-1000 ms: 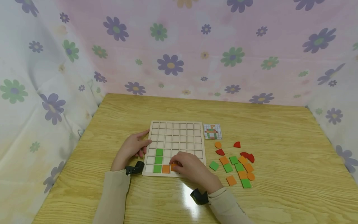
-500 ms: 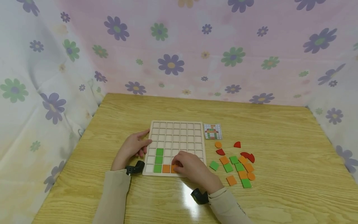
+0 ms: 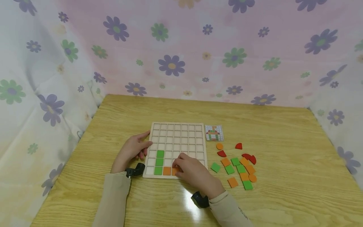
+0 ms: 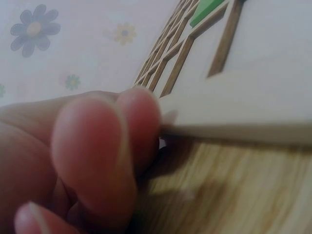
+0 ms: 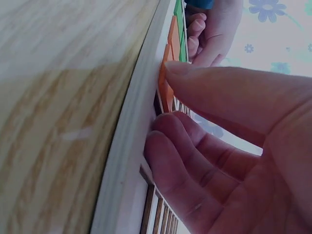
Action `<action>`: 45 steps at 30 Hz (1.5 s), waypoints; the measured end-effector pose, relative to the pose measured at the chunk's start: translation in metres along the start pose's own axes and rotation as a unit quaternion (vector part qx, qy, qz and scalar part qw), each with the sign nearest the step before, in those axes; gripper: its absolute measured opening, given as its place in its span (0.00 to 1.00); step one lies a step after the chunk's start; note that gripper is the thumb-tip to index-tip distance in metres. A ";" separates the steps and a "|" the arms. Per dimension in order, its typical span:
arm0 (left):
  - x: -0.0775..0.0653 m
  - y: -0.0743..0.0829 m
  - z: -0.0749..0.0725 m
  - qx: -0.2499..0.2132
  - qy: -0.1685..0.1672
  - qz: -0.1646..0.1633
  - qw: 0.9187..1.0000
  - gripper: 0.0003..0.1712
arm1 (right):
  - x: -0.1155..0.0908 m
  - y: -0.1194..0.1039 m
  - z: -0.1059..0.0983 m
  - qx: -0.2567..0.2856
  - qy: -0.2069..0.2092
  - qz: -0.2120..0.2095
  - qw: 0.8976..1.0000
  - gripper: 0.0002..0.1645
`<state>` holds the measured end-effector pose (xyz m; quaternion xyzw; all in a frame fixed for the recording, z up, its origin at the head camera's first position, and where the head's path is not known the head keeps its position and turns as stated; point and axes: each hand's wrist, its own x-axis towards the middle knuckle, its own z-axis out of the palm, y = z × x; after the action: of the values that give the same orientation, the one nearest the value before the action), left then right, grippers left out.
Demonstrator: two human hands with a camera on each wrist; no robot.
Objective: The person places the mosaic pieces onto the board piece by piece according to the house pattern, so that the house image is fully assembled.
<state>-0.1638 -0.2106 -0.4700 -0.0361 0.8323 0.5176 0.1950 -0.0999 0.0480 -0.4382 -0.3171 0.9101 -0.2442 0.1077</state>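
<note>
A wooden grid board (image 3: 172,124) lies on the table, with green square tiles (image 3: 160,154) in a column and an orange square tile (image 3: 166,171) beside the lowest one. My right hand (image 3: 195,173) is over the bottom row and holds another orange square tile (image 3: 175,171) at its cell. In the right wrist view the thumb touches that orange tile (image 5: 165,80), and curled fingertips meet its edge and the board; the hand partly hides it in the head view. My left hand (image 3: 131,151) rests its thumb and fingers against the board's left edge, seen closely in the left wrist view.
Right of the board lies a small pattern card (image 3: 214,132). Loose pieces are scattered below it: green squares (image 3: 215,167), orange squares (image 3: 233,182), orange discs (image 3: 219,146) and red quarter-circles (image 3: 239,146). A floral cloth (image 3: 193,50) hangs behind the table (image 3: 278,151).
The view has shifted slightly. Both hands keep nearly the same places, with the right hand at the same orange tile throughout.
</note>
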 end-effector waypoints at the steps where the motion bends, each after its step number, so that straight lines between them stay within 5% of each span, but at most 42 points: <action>1: 0.000 0.000 -0.001 0.001 0.000 0.002 1.000 0.33 | 0.000 0.000 -0.001 -0.002 -0.002 -0.001 1.000 0.09; 17: -0.001 -0.001 -0.001 -0.009 0.001 0.001 1.000 0.34 | -0.001 0.015 -0.014 0.041 -0.018 0.011 0.999 0.19; 25: 0.000 -0.002 -0.001 -0.007 0.000 -0.002 1.000 0.33 | -0.010 0.030 -0.027 0.054 -0.028 0.060 0.996 0.17; 45: 0.001 -0.001 -0.001 0.016 0.003 -0.001 1.000 0.34 | -0.047 0.073 -0.061 0.110 0.016 0.086 0.990 0.17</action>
<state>-0.1645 -0.2116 -0.4706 -0.0356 0.8409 0.5040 0.1937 -0.1228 0.1500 -0.4213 -0.2202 0.9032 -0.3372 0.1482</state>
